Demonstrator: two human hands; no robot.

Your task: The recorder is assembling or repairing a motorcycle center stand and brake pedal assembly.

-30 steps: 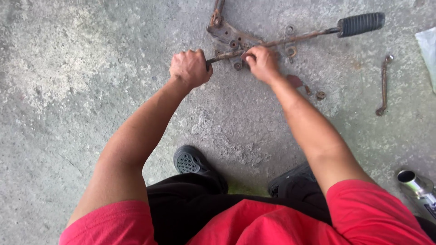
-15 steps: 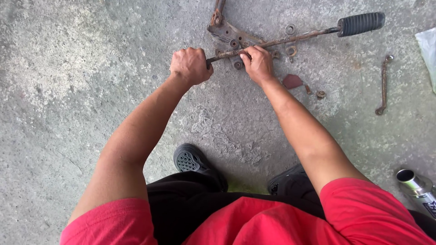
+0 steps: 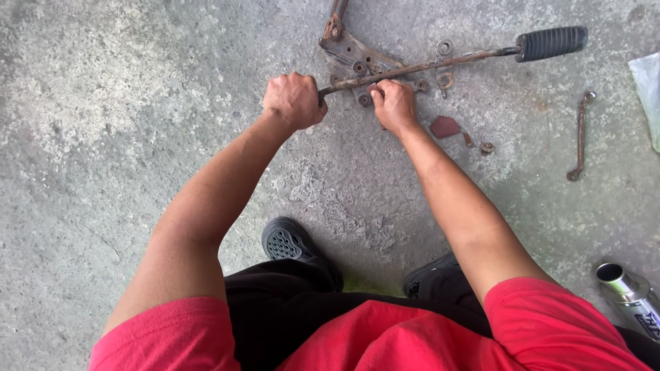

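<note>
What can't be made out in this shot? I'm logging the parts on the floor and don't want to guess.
- Head view: the near end of the rusty rod is hidden inside the left hand.
- The bracket runs off the top edge; the right hand covers part of it.
- The chrome pipe is cut by the right edge.
- The small nut is too small to identify.

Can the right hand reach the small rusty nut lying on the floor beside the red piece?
Probably yes. The right hand grips the rusty rod, but the nut lies close by on bare concrete with nothing between them.
</note>
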